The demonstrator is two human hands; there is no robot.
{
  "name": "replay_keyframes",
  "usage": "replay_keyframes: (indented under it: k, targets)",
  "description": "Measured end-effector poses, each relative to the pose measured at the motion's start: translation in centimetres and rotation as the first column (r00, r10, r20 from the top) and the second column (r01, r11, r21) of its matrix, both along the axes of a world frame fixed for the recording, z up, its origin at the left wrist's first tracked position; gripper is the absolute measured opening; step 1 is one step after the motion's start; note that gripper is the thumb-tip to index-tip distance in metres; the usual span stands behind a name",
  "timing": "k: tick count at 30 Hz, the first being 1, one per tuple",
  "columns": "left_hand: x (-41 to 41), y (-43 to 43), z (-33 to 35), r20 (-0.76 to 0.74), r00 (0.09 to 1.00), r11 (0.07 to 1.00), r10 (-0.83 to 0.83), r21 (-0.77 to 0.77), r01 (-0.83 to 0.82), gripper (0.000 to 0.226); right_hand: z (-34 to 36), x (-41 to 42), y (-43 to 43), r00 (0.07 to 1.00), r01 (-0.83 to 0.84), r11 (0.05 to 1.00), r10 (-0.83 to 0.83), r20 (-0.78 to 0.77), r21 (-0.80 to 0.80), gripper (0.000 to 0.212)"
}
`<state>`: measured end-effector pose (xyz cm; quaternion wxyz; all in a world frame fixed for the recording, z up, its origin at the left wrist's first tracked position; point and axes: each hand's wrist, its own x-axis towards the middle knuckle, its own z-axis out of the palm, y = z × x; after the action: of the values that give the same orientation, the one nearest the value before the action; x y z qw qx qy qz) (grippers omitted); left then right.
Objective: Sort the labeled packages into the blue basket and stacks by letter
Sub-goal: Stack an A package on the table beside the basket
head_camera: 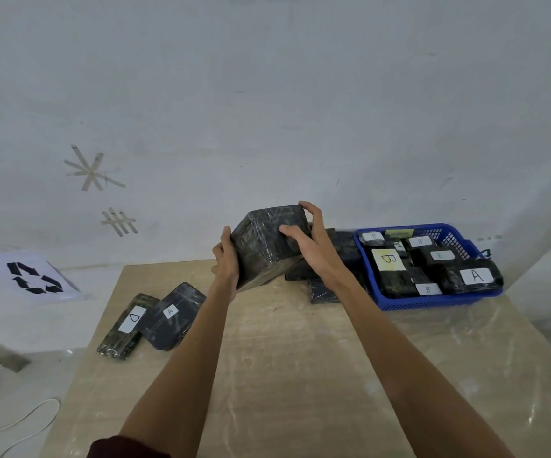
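Note:
Both hands hold a large dark wrapped package [264, 249] tilted above the far middle of the table; no label shows on it. My left hand [227, 259] grips its left edge, and my right hand [310, 239] grips its top right corner with the thumb on its face. Behind it lie more dark packages [323, 285] in a loose heap. The blue basket [432, 300] at the far right holds several packages labeled B and A. On the left lie a package labeled D [125, 325] and one labeled A [173, 315], side by side.
The wooden table [300, 375] is covered in shiny plastic film. A white sheet with a recycling symbol [34, 277] lies on the floor to the left. A white cable [9, 421] runs across the floor at the lower left. A wall stands close behind the table.

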<state>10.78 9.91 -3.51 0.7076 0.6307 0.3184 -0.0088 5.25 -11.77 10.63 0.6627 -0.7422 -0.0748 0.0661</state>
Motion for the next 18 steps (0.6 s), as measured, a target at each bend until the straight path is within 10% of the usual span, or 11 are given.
replay_keyframes:
  k: [18]
  targets:
    - [-4.7, -2.1, 4.7, -0.043, 0.999, 0.999, 0.004, 0.053, -0.002, 0.135, -0.3, -0.6, -0.2, 0.988, -0.136, 0.982, 0.125, -0.086, -0.129, 0.070]
